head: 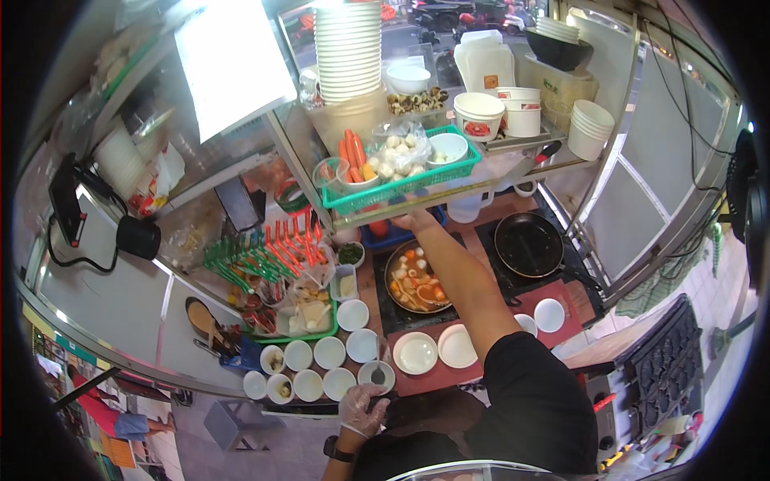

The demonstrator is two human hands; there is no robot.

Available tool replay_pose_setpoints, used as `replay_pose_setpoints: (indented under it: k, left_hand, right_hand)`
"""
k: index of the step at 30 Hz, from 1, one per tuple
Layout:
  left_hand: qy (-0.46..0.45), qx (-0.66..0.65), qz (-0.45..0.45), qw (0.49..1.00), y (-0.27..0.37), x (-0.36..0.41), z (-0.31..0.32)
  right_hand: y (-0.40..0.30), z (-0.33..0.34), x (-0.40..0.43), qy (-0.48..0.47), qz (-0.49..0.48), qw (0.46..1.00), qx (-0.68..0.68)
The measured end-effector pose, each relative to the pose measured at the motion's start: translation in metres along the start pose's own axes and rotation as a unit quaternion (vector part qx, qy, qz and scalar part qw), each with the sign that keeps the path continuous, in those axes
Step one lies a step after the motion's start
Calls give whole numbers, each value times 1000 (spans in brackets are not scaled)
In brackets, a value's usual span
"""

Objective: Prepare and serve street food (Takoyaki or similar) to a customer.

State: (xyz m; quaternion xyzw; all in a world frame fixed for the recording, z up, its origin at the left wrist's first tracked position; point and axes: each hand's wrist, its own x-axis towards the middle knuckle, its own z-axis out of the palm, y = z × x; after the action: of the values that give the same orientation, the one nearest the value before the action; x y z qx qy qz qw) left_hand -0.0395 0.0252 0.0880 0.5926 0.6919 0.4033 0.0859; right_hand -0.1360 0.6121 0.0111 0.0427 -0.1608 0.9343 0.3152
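Observation:
My left hand point(363, 410), in a clear plastic glove, is at the front edge of the counter with its fingers curled. It is right by a white bowl point(385, 385) with a dark-ended spoon point(378, 375) in it; whether it grips the rim is unclear. My right arm stretches over a pan of orange-red soup point(415, 279) with white balls and other pieces. Under the shelf, my right hand point(416, 220) reaches to a blue basket point(391, 238) with a red item point(378, 228) inside. The shelf edge partly hides its fingers.
Several white bowls point(329, 352) stand in rows at front left. An unused dark frying pan point(529, 245) lies right. Overhead, a shelf holds a green basket point(397, 180) of sausages and white balls, and a knife point(523, 168). Green and red clips point(271, 249) stand left.

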Motion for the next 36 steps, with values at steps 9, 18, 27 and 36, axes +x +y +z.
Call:
replay_pose_setpoints:
  k: [9, 18, 27, 36]
  left_hand:
    - [25, 37, -95, 994, 5, -5, -16]
    - [22, 23, 130, 991, 39, 114, -15]
    - [-43, -33, 199, 979, 97, 119, 25]
    - [43, 1, -12, 999, 75, 27, 20]
  right_hand:
    - [68, 139, -105, 214, 248, 809, -488]
    - [-128, 383, -166, -145, -174, 539, -812]
    - [-196, 339, 60, 2, -97, 176, -980]
    - [-218, 379, 25, -55, -61, 121, -989]
